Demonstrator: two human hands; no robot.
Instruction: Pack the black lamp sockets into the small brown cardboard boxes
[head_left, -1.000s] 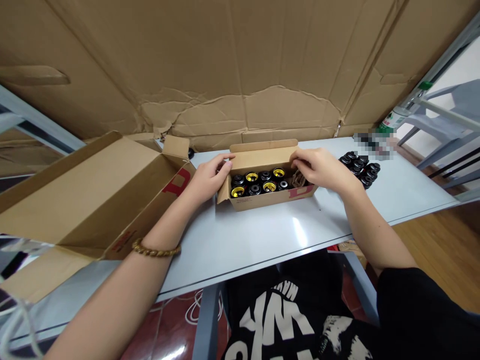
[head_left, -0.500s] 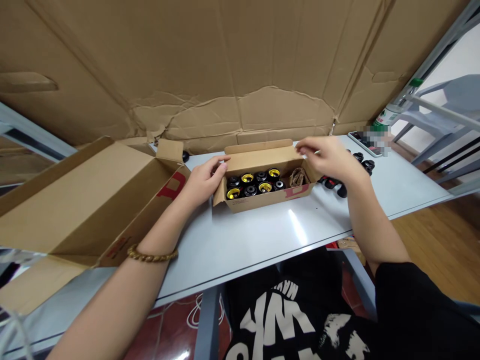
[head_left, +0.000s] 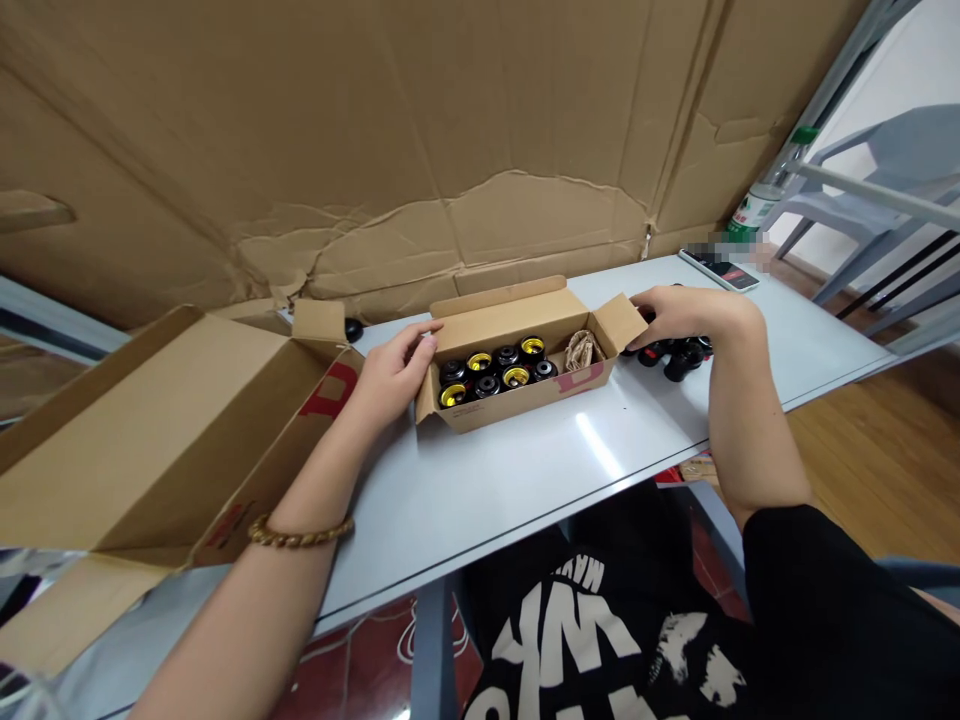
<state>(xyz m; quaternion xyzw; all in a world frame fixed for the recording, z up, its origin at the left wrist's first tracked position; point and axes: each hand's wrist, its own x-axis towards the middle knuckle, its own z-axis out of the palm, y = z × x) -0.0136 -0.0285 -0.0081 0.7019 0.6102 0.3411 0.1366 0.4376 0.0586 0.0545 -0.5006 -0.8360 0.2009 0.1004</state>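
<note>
A small open cardboard box (head_left: 487,411) stands on the table, holding two rows of black cylindrical parts (head_left: 487,386), several with yellow insides. Crumpled brown paper (head_left: 580,351) fills its right end. My left hand (head_left: 401,370) grips the box's left end, thumb and fingers at the wall. Beyond the right end, my right hand (head_left: 667,312) reaches down with bent fingers at a cluster of black and red parts (head_left: 679,358). Its fingertips are partly hidden, and whether they hold a part cannot be made out. The right end flap (head_left: 621,322) stands beside this hand.
A larger open cardboard box (head_left: 247,440) lies at the left. A phone (head_left: 720,270) and a green-capped bottle (head_left: 761,200) are at the back right. Behind the table (head_left: 480,500) rises a big cardboard sheet (head_left: 450,120). A grey chair (head_left: 892,190) stands at right.
My right hand has moved right and down from above the small box to the black parts. The box's right flap now shows folded outward. My left hand stays on the left end.
</note>
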